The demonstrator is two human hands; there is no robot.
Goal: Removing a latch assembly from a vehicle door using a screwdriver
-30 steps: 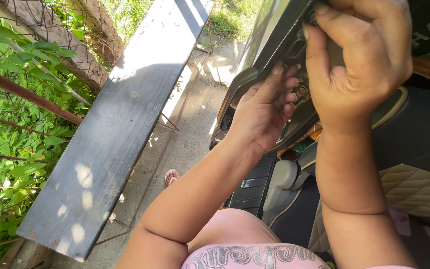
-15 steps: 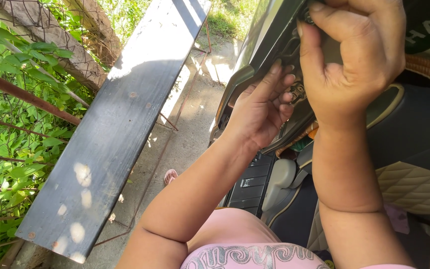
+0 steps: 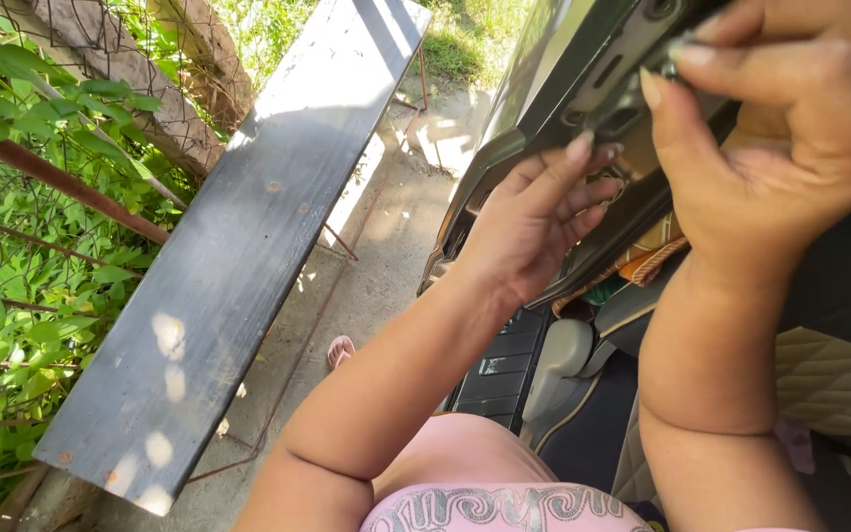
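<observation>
A long weathered grey wooden plank [image 3: 248, 246] runs diagonally across the left half of the view, lying over a pale concrete path [image 3: 376, 256], with green leafy plants [image 3: 22, 296] and a rusty wire fence [image 3: 71, 177] beside it. On the right stands the open dark car door [image 3: 544, 89], its edge turned towards the camera, and below it show the quilted beige seat cover [image 3: 839, 384] and the grey plastic seat trim [image 3: 558, 365]. A pink sandalled foot [image 3: 340, 350] rests on the concrete near the sill.

The right hand [image 3: 790, 138] is raised at the door's edge, thumb and forefinger pinched together on a small dark metal part of the latch plate [image 3: 632, 69]; what exactly they grip is too small to tell. The left hand [image 3: 534, 217] sits just below, palm against the door edge, fingers slightly curled and close together, their tips touching the dark frame beside the latch, clamped on nothing that I can make out
</observation>
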